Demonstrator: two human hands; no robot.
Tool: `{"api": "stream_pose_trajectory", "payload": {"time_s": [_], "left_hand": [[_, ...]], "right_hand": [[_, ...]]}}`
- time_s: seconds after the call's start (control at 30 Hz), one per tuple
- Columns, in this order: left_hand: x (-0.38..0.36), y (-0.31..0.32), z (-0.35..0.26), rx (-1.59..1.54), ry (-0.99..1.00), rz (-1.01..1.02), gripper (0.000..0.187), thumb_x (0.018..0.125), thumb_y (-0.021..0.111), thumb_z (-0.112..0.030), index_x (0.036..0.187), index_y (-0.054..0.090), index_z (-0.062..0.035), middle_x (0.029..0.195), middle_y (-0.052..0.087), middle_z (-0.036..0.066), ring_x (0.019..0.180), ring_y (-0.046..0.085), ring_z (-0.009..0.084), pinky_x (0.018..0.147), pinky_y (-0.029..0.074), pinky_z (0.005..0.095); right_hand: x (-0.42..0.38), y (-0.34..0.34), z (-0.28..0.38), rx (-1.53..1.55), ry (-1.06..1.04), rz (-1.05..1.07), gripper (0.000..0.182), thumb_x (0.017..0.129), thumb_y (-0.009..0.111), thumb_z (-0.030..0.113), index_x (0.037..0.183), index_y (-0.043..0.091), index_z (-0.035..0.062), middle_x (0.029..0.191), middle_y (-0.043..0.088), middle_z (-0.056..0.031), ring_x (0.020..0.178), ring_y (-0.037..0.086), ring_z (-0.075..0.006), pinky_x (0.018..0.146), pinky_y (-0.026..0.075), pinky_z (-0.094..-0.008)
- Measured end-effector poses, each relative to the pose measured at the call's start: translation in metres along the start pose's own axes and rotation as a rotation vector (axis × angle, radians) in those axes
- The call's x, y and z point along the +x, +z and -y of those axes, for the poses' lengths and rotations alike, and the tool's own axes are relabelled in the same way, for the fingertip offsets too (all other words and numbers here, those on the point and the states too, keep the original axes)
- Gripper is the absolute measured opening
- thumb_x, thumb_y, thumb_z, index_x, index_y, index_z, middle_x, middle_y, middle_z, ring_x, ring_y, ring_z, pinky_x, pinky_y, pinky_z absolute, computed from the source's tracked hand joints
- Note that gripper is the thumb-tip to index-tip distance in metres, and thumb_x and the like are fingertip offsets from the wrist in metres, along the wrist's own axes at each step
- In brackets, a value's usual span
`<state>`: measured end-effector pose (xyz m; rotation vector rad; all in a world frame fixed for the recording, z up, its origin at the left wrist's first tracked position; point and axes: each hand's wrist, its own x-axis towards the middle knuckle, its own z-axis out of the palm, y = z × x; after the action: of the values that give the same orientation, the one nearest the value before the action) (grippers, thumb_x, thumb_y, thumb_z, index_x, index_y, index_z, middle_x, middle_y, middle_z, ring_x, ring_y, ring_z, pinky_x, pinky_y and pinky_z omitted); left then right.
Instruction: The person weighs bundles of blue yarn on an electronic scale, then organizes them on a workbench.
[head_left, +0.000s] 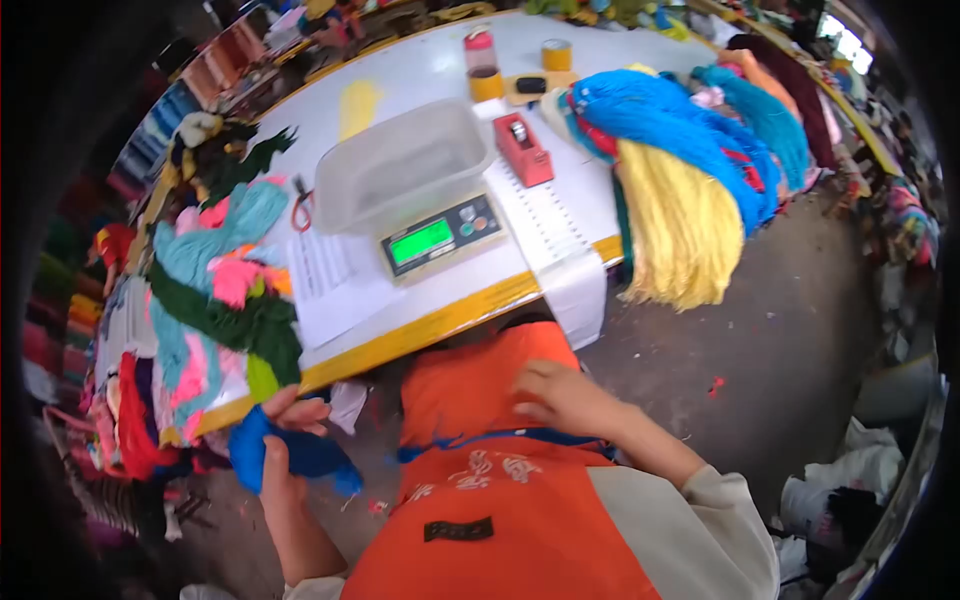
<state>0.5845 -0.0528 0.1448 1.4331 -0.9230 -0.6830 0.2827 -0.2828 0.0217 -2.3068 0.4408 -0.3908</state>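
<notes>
Beside the table's (434, 322) near-left edge, the left grip (284, 438) pinches a compact, bright-blue yarn bundle (315, 453), long axis left-to-right, right end angled slightly near.

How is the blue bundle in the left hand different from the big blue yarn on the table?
The blue bundle is much smaller than the big blue yarn. The bundle is a darker blue; the big yarn is brighter. The bundle is held in the left hand, but the big yarn lies on the table, partly over yellow yarn. Both are blue and soft-looking.
</notes>
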Motion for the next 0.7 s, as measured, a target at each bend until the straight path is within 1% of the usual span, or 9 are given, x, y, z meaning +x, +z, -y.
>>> {"api": "stream_pose_trajectory", "payload": {"time_s": [0.07,0.13,0.17,0.27,0.4,0.47,0.57,0.67,0.7], "left_hand": [[0.017,0.035,0.004,-0.122,0.008,0.091,0.094,0.085,0.062,-0.066,0.143,0.04,0.0055,0.144,0.047,0.022,0.135,0.046,0.0311,0.105,0.042,0.0385],[0.035,0.071,0.007,-0.134,0.066,0.222,0.098,0.084,0.063,-0.066,0.146,0.037,0.0058,0.154,0.035,0.023,0.143,0.035,0.0325,0.112,0.035,0.0434],[0.039,0.082,0.019,-0.149,0.087,0.27,0.096,0.086,0.063,-0.064,0.146,0.036,0.0067,0.157,0.027,0.023,0.145,0.03,0.0318,0.115,0.029,0.0449],[0.049,0.102,0.027,-0.085,0.288,0.344,0.077,0.095,0.059,-0.049,0.144,0.04,0.0074,0.158,0.025,0.023,0.144,0.032,0.0329,0.114,0.03,0.0449],[0.052,0.106,0.025,-0.193,0.217,0.258,0.078,0.096,0.056,-0.051,0.145,0.039,0.0073,0.155,0.032,0.022,0.139,0.039,0.0292,0.111,0.034,0.04],[0.055,0.097,0.032,-0.05,0.18,0.317,0.078,0.097,0.053,-0.052,0.146,0.037,0.0071,0.151,0.04,0.022,0.133,0.046,0.0247,0.108,0.036,0.0356],[0.055,0.096,0.047,-0.215,0.08,0.336,0.08,0.097,0.052,-0.052,0.147,0.035,0.0078,0.149,0.044,0.02,0.128,0.05,0.0225,0.106,0.037,0.0331],[0.046,0.115,0.031,-0.116,0.12,0.181,0.093,0.092,0.057,-0.06,0.147,0.032,0.0099,0.143,0.049,0.017,0.127,0.05,0.0223,0.107,0.037,0.0335],[0.05,0.108,0.032,0.076,0.291,0.202,0.068,0.1,0.05,-0.044,0.144,0.041,0.0085,0.143,0.051,0.021,0.124,0.054,0.0239,0.106,0.038,0.0357]], "right_hand": [[0.039,-0.009,0.028,0.229,-0.154,-0.086,0.024,0.088,0.069,0.015,0.108,0.059,0.0057,0.106,0.059,-0.0128,0.1,0.059,-0.0331,0.085,0.05,-0.0393],[0.076,-0.01,0.057,0.403,-0.291,-0.185,0.028,0.088,0.07,0.013,0.113,0.059,0.0058,0.108,0.058,-0.0107,0.097,0.06,-0.0272,0.083,0.051,-0.0348],[0.086,-0.011,0.073,0.529,-0.199,-0.12,0.029,0.088,0.071,0.013,0.114,0.058,0.0053,0.109,0.058,-0.0099,0.094,0.06,-0.0231,0.079,0.051,-0.0315],[0.109,0.003,0.093,0.75,-0.191,-0.115,0.019,0.088,0.071,0.011,0.101,0.061,0.0023,0.104,0.055,-0.0095,0.088,0.057,-0.0178,0.074,0.049,-0.0281],[0.118,0.016,0.08,0.635,-0.34,-0.157,0.013,0.093,0.066,0.011,0.101,0.059,0.0033,0.098,0.057,-0.0049,0.083,0.056,-0.013,0.072,0.048,-0.0259],[0.114,0.011,0.08,1.112,0.034,0.086,0.009,0.098,0.06,0.013,0.103,0.059,0.0057,0.091,0.058,0.0007,0.08,0.055,-0.0084,0.072,0.047,-0.0236],[0.112,0.012,0.079,1.04,0.024,0.08,0.009,0.102,0.055,0.016,0.105,0.058,0.008,0.086,0.057,0.0044,0.076,0.054,-0.0051,0.07,0.046,-0.0214],[0.11,0.015,0.083,0.689,-0.243,-0.051,0.012,0.098,0.059,0.014,0.105,0.058,0.0044,0.098,0.058,-0.004,0.093,0.057,-0.0144,0.084,0.046,-0.0293],[0.109,0.014,0.086,0.737,-0.266,-0.043,0.014,0.096,0.061,0.013,0.106,0.058,0.0028,0.104,0.057,-0.0072,0.1,0.056,-0.0192,0.09,0.044,-0.0327]]}}
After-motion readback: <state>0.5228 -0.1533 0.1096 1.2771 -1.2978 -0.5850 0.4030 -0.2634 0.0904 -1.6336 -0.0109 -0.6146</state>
